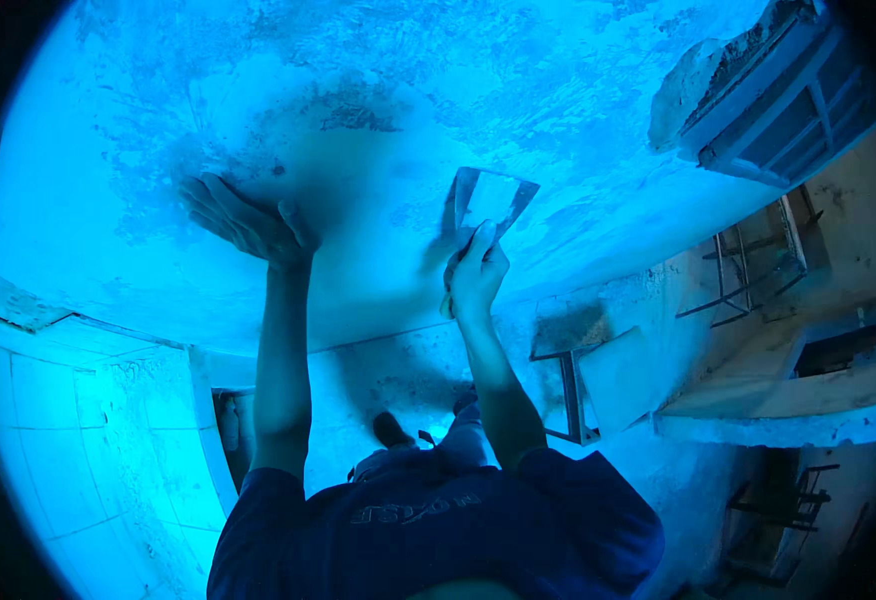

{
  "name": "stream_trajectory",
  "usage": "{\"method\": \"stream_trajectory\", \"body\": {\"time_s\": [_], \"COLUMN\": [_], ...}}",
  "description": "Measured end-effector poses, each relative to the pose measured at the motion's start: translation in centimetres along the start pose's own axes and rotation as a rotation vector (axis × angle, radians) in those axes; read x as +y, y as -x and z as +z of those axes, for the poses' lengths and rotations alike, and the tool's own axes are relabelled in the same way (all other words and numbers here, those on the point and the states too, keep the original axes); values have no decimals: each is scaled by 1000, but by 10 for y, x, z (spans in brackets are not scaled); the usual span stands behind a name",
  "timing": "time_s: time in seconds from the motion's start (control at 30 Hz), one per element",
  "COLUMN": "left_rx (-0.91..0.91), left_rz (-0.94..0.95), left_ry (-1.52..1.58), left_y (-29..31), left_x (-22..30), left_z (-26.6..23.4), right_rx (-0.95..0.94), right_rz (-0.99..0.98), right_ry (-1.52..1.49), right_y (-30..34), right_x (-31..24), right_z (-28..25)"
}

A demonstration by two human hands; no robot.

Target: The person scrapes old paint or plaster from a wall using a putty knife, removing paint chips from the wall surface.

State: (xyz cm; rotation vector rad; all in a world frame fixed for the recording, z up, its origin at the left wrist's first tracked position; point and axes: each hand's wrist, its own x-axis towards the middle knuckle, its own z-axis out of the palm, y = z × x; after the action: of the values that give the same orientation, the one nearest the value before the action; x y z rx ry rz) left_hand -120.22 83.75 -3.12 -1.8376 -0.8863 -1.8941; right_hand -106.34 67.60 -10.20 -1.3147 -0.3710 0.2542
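Blue light tints a rough, patchy wall in front of me. My left hand is raised against it with the fingers stretched out and the palm toward the surface; whether the whole palm touches, I cannot tell. Just above that hand are dark, worn patches. In my right hand is a putty knife with a wide flat blade that flares toward its far edge. Its handle is mostly hidden in my closed fingers, the thumb lying up toward the blade. A pale smear shows on the blade, which is close to the wall.
A framed, barred window with a broken edge is at the upper right. Metal-legged furniture stands below it, near a ledge. On the floor, a pale flat board lies beside a metal frame. Tiles cover the left side.
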Motion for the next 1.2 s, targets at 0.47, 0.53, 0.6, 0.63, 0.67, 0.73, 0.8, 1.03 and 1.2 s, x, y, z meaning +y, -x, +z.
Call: {"method": "stream_trajectory", "body": {"time_s": [0.47,0.53,0.6,0.63,0.67,0.73,0.8,1.03,1.2], "left_rx": [20,17,17,20,15,12,11,1,11], "left_rz": [7,-25,-26,-30,-34,-35,-35,-10,-26], "left_ry": [-6,5,5,0,-2,-1,-4,-33,6], "left_y": [3,2,2,2,2,2,4,3,2], "left_x": [1,2,1,0,1,1,-2,-1,0], "left_z": [1,2,3,4,3,2,5,4,1], "right_rx": [-33,-43,-37,-54,-77,-57,-33,-33,-24], "right_rz": [145,160,165,140,118,114,97,-29,54], "right_ry": [-80,-79,-86,-91,-92,-75,-79,7,9], "right_y": [5,4,1,0,0,5,3,-2,2], "right_x": [-12,-7,-4,-4,-4,-3,-13,6,11], "right_z": [1,-4,-2,0,-2,-3,7,5,-8]}}
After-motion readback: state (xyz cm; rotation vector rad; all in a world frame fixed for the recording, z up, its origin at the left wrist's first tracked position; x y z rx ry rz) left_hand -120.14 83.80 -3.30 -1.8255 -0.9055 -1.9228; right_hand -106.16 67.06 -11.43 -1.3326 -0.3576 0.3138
